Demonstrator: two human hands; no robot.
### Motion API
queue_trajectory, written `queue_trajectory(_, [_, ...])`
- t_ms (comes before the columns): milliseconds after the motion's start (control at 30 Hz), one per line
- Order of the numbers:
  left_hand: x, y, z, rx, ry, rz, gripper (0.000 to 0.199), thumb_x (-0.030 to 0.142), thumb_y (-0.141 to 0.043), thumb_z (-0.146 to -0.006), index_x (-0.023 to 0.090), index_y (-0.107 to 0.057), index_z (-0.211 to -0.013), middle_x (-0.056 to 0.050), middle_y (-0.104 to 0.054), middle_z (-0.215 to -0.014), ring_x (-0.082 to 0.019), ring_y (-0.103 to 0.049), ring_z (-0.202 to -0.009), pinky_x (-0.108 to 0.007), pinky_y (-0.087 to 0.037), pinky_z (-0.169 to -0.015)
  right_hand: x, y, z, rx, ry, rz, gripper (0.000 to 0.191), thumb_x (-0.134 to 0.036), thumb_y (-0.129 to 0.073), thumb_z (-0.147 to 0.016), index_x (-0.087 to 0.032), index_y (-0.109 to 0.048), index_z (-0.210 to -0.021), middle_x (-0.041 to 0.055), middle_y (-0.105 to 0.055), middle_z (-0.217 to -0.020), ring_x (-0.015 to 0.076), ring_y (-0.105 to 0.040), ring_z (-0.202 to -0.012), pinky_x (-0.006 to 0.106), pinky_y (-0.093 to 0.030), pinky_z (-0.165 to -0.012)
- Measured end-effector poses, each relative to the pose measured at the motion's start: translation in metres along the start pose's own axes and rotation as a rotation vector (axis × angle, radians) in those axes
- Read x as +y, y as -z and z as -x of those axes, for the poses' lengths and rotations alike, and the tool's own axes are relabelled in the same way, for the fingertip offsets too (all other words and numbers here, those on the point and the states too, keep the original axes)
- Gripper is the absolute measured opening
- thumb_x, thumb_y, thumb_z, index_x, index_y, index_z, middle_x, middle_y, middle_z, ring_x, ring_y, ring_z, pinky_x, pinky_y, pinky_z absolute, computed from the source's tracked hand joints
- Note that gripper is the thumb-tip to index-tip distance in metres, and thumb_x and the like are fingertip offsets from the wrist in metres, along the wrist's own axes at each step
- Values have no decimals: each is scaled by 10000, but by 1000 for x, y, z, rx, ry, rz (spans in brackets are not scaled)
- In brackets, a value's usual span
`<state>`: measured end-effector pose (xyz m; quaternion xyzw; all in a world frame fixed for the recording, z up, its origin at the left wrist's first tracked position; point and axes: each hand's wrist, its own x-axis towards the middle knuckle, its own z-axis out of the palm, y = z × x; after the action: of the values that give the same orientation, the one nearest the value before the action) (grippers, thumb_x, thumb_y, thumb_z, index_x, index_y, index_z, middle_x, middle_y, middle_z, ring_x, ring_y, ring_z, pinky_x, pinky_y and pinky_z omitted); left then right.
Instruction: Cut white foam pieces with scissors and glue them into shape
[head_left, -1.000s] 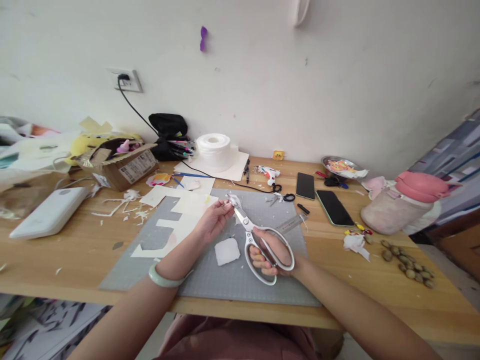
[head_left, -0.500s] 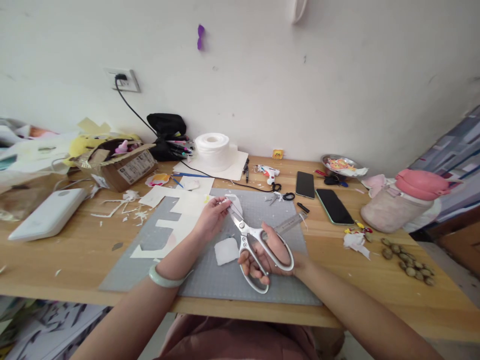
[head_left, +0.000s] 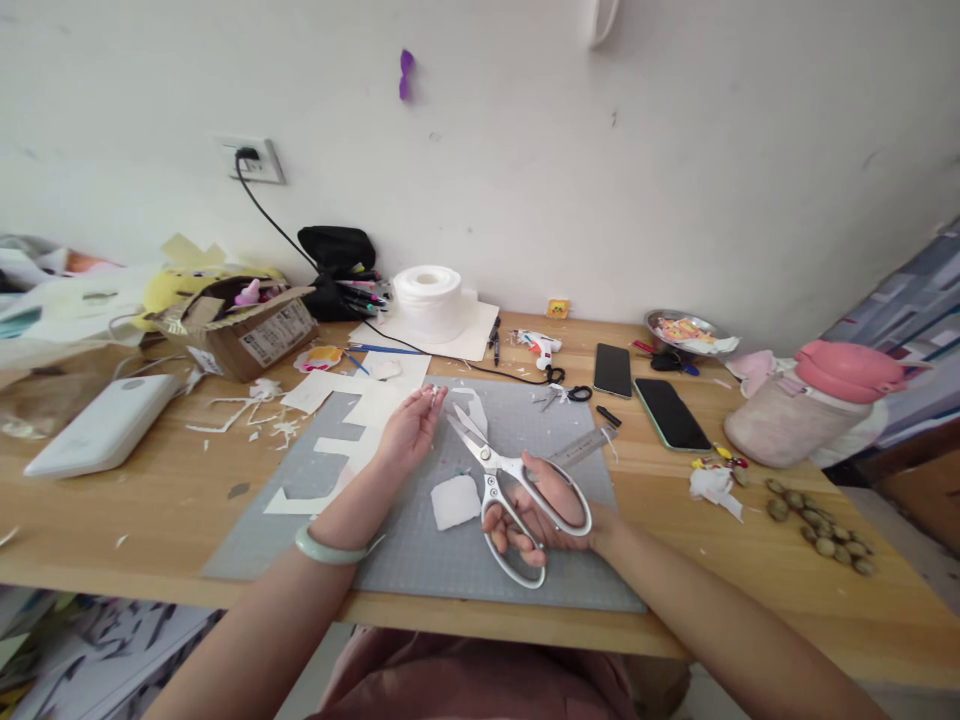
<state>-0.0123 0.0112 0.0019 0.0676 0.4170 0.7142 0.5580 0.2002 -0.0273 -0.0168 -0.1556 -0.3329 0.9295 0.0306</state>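
Large silver scissors (head_left: pixel 489 458) are in my right hand (head_left: pixel 551 490), its thumb and fingers through the handle loops. Their blades are slightly parted and point up and left, towards my left hand (head_left: pixel 409 432). The fingertips of that left hand are pinched together on a tiny white piece, too small to name. A white square pad (head_left: pixel 455 502) lies on the grey cutting mat (head_left: pixel 555 580), just left of the scissor handles. Beyond the blades a white paper piece (head_left: pixel 472 402) rests on the mat. Cut-out cream paper (head_left: pixel 330 475) lies left, partly hidden by my left forearm.
A white roll (head_left: pixel 427 295), a cardboard box (head_left: pixel 247 330) and a glue gun (head_left: pixel 541 345) stand along the back. To the right are two phones (head_left: pixel 671 412), a metal ruler (head_left: pixel 581 447), a pink-lidded bottle (head_left: pixel 795 410) and several brown round objects (head_left: pixel 825 530). A white power bank (head_left: pixel 105 425) lies left.
My left hand has drawn back left, away from the scissor blades, its fingertips still pinched. The blades are now more parted and their tips are clear of the fingers.
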Motion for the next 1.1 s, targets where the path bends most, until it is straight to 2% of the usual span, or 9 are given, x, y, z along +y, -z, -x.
queue_trajectory(167, [1, -1, 3, -12, 47, -10, 243, 3, -449, -844, 163, -598, -737, -25, -633, -720, -122, -655, -808, -170, -520, -734, -2, -4, 0, 20, 9, -17, 835, -694, 17, -819, -78, -533, -937, 157, -635, -798, 107, -499, -449, 190, -320, -340])
queue_trajectory(300, [1, -1, 5, -102, 28, -60, 334, -118, -428, -769, 152, -613, -702, -16, -641, -727, -98, -652, -788, -145, -497, -772, -2, -4, 0, 31, -4, -23, 844, -692, 25, -819, -71, -527, -967, 159, -638, -797, 103, -500, -435, 188, -324, -331])
queue_trajectory(400, [-1, -1, 4, -110, 4, -107, 382, -157, -413, -740, 154, -632, -697, -18, -660, -765, -80, -644, -797, -115, -482, -774, -3, -4, 0, 47, -21, -30, 850, -676, 43, -826, -60, -522, -983, 162, -637, -790, 108, -508, -426, 195, -340, -328])
queue_trajectory(700, [-5, 5, 0, -118, -52, -132, 276, -10, -491, -791, 177, -628, -641, -35, -652, -760, -133, -627, -888, -206, -490, -831, -2, -3, 0, 46, -23, -39, 829, -669, 31, -833, -68, -524, -971, 143, -630, -757, 115, -514, -429, 199, -354, -333])
queue_trajectory(867, [-4, 6, 1, -139, -37, -221, 175, 55, -542, -760, 164, -666, -704, -47, -659, -775, -133, -611, -755, -227, -482, -732, -2, -3, 0, 29, -18, -45, 833, -663, 51, -831, -73, -519, -975, 138, -627, -743, 115, -507, -417, 193, -329, -323])
queue_trajectory(1100, [-4, 3, 6, -203, -14, -242, 102, 37, -622, -649, 138, -637, -651, -11, -625, -644, -100, -572, -619, -185, -443, -608, 0, -1, -1, 9, 0, -31, 856, -689, 51, -813, -67, -514, -979, 150, -627, -772, 107, -504, -431, 186, -314, -325])
